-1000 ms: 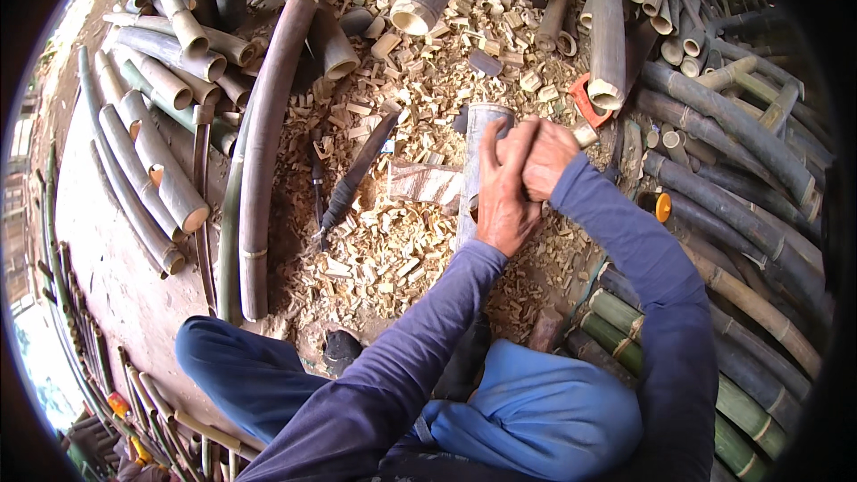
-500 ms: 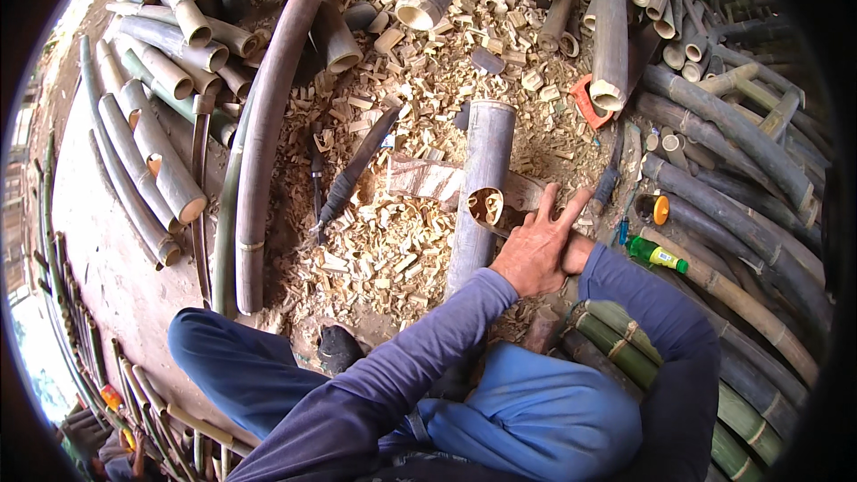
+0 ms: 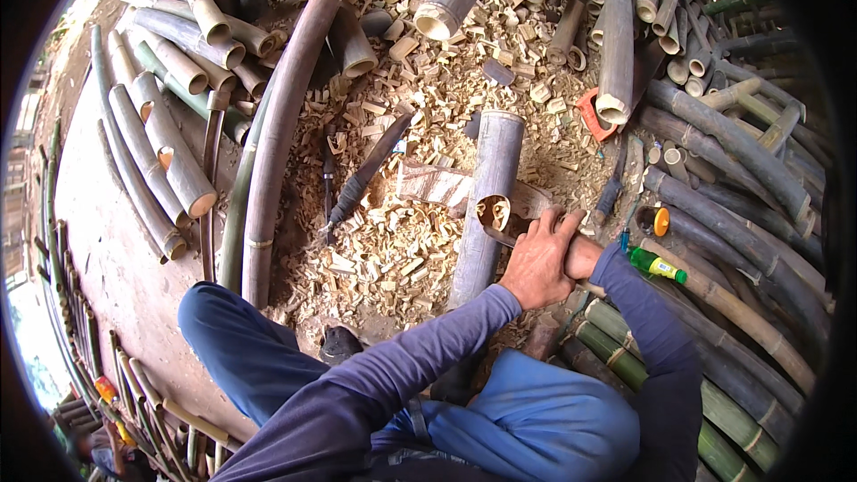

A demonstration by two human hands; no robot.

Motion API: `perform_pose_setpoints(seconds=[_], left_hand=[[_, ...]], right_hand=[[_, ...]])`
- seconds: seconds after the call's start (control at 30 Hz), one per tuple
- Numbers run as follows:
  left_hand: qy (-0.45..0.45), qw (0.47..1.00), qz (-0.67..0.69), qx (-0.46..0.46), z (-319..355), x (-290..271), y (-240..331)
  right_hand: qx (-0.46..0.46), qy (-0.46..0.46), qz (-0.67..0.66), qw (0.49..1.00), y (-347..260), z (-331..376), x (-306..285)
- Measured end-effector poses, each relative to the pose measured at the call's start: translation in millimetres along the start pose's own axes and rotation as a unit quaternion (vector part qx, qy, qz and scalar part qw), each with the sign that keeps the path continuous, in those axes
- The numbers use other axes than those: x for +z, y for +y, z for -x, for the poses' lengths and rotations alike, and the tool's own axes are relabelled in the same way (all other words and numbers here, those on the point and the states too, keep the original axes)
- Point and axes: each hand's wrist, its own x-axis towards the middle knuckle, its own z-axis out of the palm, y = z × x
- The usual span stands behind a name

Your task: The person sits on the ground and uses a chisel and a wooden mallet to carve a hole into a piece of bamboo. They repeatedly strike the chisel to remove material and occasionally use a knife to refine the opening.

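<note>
A grey bamboo culm [image 3: 475,272] lies in front of me across a flat wooden piece [image 3: 435,186]. An opening [image 3: 493,211] with pale, rough edges is cut in its side. The tip of a narrow dark-bladed tool [image 3: 502,236] sits at the opening's lower edge. My right hand [image 3: 584,257] is closed at the tool's handle, which is mostly hidden, so its exact kind does not show. On top lies my left hand [image 3: 537,266], its fingers bent over the right hand and the handle.
Pale wood chips [image 3: 384,245] cover the ground around the culm. A knife with a wrapped handle [image 3: 368,170] lies at left, another wrapped handle [image 3: 607,198] at right. Nearby are an orange-red tool [image 3: 594,116], a green bottle [image 3: 656,264] and long bamboo poles [image 3: 290,138].
My left hand's spread fingers have come closer together and bent down over the right hand. The blade stays at the opening. The whole view has shifted slightly.
</note>
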Motion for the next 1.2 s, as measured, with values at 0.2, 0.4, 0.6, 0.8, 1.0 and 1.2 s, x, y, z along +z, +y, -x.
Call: perform_pose_setpoints(seconds=[0.2, 0.4, 0.6, 0.8, 1.0, 1.2], left_hand=[[-0.237, 0.971, -0.023, 0.017, -2.3, -37.4, -19.2], [-0.244, 0.969, -0.048, 0.015, -13.0, -38.7, -23.4], [-0.004, 1.000, 0.025, -0.005, 7.3, -7.7, -7.0], [-0.261, 0.965, -0.016, -0.004, 1.0, -40.6, -22.6], [-0.141, 0.989, -0.004, 0.032, 0.8, -23.4, -22.3], [-0.007, 0.998, 0.045, 0.039, 25.3, -19.4, -8.8]], right_hand=[[0.000, 0.088, -0.225, 0.970, -28.5, -14.0, 85.3], [-0.010, 0.071, -0.197, 0.978, -21.9, -24.9, 58.6], [0.011, 0.016, 0.010, 1.000, -11.6, -3.9, 8.1], [-0.004, 0.094, -0.238, 0.967, -33.6, -17.1, 86.7], [-0.016, 0.066, -0.199, 0.978, -30.5, -19.9, 53.5], [0.006, 0.055, -0.106, 0.993, -40.4, -4.4, 40.0]])
